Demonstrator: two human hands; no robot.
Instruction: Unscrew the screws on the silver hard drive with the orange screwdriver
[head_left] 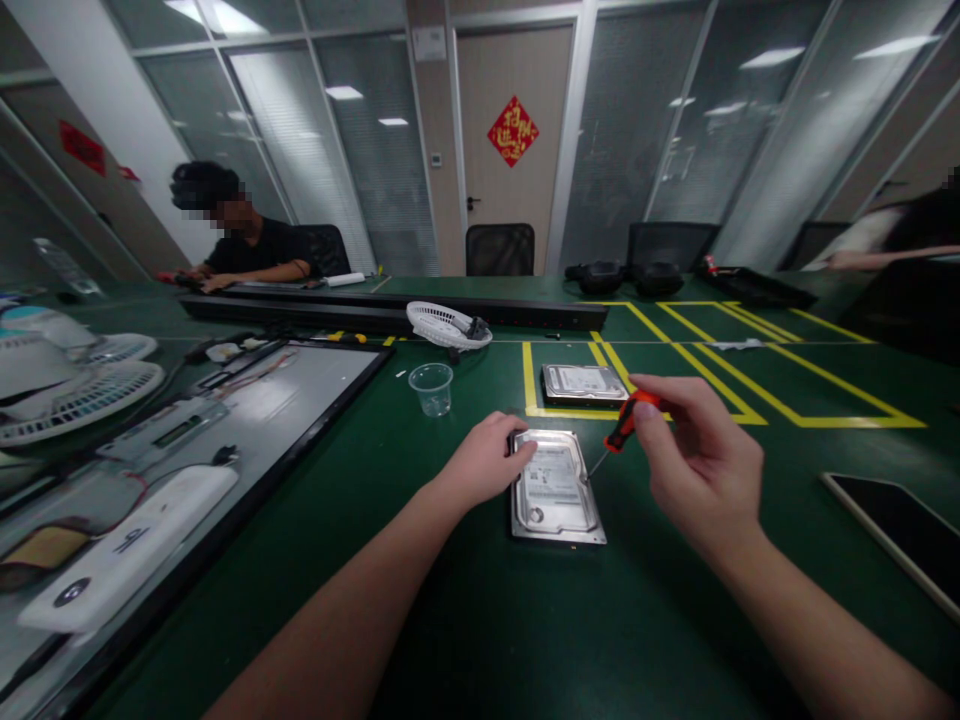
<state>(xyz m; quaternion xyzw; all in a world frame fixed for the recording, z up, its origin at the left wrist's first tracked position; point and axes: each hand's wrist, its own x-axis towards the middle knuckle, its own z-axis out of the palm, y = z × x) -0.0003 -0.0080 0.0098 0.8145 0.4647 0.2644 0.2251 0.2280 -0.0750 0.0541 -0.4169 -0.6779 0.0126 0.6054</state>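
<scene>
A silver hard drive point(556, 500) lies flat on the green table in front of me. My left hand point(491, 455) grips its upper left edge, with the thumb on the label and the fingers over the far side. Between the thumb and fingers of my right hand point(694, 450) is a red and black screwdriver point(624, 425). It slants down to the left, and its tip meets the drive's right edge about halfway along. A second hard drive point(583, 384) rests just beyond, inside a yellow taped outline. Left of it stands a clear plastic cup point(433, 388).
At left lies a large panel point(300, 400) with a white device point(131, 550) on it, beside white fan parts point(82, 400). A white fan grille point(448, 327) sits before a long black bar point(517, 314). A phone point(900, 530) lies right. A person point(251, 235) sits across the table.
</scene>
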